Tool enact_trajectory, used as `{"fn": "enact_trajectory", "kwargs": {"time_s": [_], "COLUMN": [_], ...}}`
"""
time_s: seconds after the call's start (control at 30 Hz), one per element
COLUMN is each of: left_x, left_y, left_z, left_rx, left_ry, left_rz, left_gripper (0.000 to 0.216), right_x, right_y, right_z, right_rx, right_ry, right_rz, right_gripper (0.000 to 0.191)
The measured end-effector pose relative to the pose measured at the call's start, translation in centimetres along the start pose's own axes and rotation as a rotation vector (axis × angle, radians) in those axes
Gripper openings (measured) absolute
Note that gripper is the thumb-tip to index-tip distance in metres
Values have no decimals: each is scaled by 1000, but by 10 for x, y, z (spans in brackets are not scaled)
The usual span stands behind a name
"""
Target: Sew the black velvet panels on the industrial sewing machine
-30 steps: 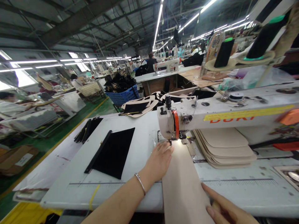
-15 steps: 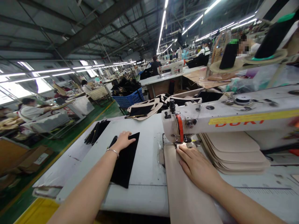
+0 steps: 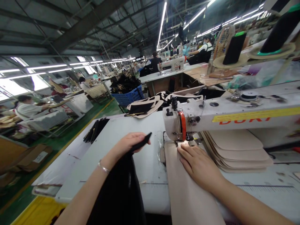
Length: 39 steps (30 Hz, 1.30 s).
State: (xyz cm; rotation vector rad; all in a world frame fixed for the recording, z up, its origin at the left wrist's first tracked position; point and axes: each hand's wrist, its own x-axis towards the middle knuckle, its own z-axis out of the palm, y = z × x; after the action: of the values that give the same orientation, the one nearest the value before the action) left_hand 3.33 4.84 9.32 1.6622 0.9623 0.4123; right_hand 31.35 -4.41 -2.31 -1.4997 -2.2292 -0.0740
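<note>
My left hand [image 3: 129, 145] grips a black fabric piece [image 3: 122, 187] by its upper edge and holds it off the white table [image 3: 112, 131]; the cloth hangs down towards me. My right hand [image 3: 199, 164] lies flat, fingers stretched out, on a long beige panel [image 3: 187, 193] that runs under the needle of the white sewing machine [image 3: 211, 117]. The fingertips rest just in front of the presser foot [image 3: 187, 142].
A stack of beige panels [image 3: 236, 151] sits under the machine arm to the right. Black strips [image 3: 96, 129] lie at the table's far left, beige and black pieces [image 3: 142, 107] at the back. Thread cones [image 3: 234, 48] stand above. A blue crate [image 3: 127, 95] and other workers are beyond.
My left hand left the beige panel, reached over to the black piece on the table and has lifted it. My right hand moved up the panel to the needle.
</note>
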Motion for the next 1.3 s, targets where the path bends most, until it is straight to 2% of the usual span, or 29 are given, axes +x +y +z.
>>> {"fn": "enact_trajectory", "kwargs": {"time_s": [0.03, 0.1, 0.17, 0.27, 0.47, 0.67, 0.77, 0.93, 1.1, 1.3], "left_x": [12, 35, 53, 66, 72, 77, 82, 74, 42, 36], "left_y": [-4, -17, -32, -44, -42, -49, -51, -39, -34, -46], "left_z": [16, 51, 81, 104, 98, 106, 107, 109, 119, 118], "left_rx": [96, 322, 450, 560, 601, 656, 701, 803, 928, 922], "left_ry": [-14, 51, 167, 253, 196, 311, 328, 349, 171, 138], "left_rz": [2, 82, 139, 179, 180, 177, 181, 223, 439, 482], "left_gripper": [39, 29, 14, 14, 6, 11, 10, 9, 20, 30], "right_x": [0, 0, -1, -2, -1, -1, -2, 0, -2, -3], "right_y": [0, 0, 1, 1, 0, 0, 0, 0, 1, 3], "right_z": [-1, -2, -3, -4, -6, -5, -4, -2, -3, -3], "right_rx": [-1, 0, 3, 9, 5, -3, -5, -5, 19, 29], "right_ry": [1, 2, -1, -12, -26, -35, -44, -45, -42, -24], "right_rz": [-3, -7, -7, -7, 6, 19, 25, 26, 17, 1], "right_gripper": [37, 36, 37, 39, 41, 43, 46, 49, 42, 44]}}
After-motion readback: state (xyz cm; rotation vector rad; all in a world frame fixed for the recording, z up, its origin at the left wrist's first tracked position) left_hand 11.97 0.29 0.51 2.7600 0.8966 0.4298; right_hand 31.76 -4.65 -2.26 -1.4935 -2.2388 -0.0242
